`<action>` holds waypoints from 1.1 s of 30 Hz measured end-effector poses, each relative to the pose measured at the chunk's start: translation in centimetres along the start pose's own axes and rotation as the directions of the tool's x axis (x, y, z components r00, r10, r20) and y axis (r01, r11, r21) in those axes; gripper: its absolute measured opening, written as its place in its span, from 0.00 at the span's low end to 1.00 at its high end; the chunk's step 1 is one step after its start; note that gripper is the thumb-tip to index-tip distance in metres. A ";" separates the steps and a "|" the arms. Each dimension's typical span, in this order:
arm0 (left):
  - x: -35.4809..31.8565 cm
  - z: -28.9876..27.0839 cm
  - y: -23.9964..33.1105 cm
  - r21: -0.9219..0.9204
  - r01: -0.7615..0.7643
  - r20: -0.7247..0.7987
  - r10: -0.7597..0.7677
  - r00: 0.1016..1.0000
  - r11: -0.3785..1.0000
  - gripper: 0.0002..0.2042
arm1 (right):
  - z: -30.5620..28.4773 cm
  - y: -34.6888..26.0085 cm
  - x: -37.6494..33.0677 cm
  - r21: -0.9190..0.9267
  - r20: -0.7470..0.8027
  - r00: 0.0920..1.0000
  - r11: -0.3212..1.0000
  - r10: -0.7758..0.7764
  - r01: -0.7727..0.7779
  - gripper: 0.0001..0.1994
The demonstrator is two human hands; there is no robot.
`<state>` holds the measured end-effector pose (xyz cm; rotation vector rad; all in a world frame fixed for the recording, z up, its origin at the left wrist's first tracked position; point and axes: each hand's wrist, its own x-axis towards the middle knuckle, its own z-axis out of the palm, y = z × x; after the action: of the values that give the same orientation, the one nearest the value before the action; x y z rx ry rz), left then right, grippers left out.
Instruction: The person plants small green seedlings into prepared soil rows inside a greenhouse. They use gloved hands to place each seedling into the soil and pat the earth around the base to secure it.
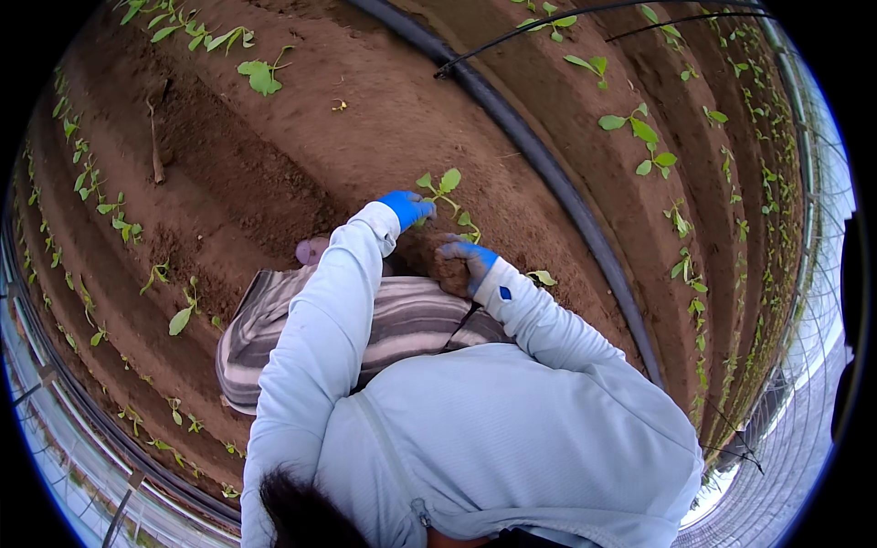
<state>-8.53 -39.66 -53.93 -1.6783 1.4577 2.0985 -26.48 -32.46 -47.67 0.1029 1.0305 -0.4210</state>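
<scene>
My left hand [407, 208], in a blue glove with soiled fingertips, is at the base of a small green seedling [446, 185]. Its fingers look closed at the stem, though the sleeve and glove partly hide them. Just to the right and nearer, my right hand [474, 261], also in a blue, dirt-stained glove, has its fingers curled over a clump of brown soil [449, 271]. More seedling leaves [469, 225] show between the two hands. Both hands are low over the raised soil bed [365, 137], close to my knees.
A thick black hose [539, 151] curves along the bed to the right, with a thin black line [521, 35] crossing it. Rows of seedlings [644, 132] grow on both sides. A cut leafy plant [262, 77] lies ahead, and a stick [155, 146] lies in the left furrow.
</scene>
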 end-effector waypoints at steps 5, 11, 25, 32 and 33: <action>-0.5 -0.3 0.4 0.023 -0.035 -0.085 0.037 0.996 0.999 0.21 | 0.3 0.0 4.5 0.230 -0.158 0.985 0.968 -0.067 0.102 0.10; 0.0 -0.1 0.6 0.001 -0.025 -0.203 0.025 0.979 1.000 0.18 | 0.2 0.7 8.1 0.232 -0.371 0.880 0.888 -0.297 0.397 0.11; -0.2 -0.2 0.4 -0.053 0.042 -0.215 -0.052 0.975 0.998 0.14 | 1.0 -0.2 6.7 0.072 -0.391 0.863 0.924 -0.320 0.375 0.17; -0.3 0.0 0.3 -0.005 0.045 -0.348 -0.044 0.937 0.999 0.15 | -1.6 -0.5 8.0 -0.195 -0.341 0.831 0.898 -0.439 0.394 0.25; -0.1 0.0 0.0 0.029 0.153 -0.394 -0.129 0.910 0.988 0.15 | -1.4 -0.6 7.8 -0.190 -0.349 0.833 0.902 -0.430 0.387 0.27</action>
<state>-8.52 -39.60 -53.90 -2.2006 1.4170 1.6945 -24.40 -34.89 -54.90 -0.1492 1.4711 -0.7540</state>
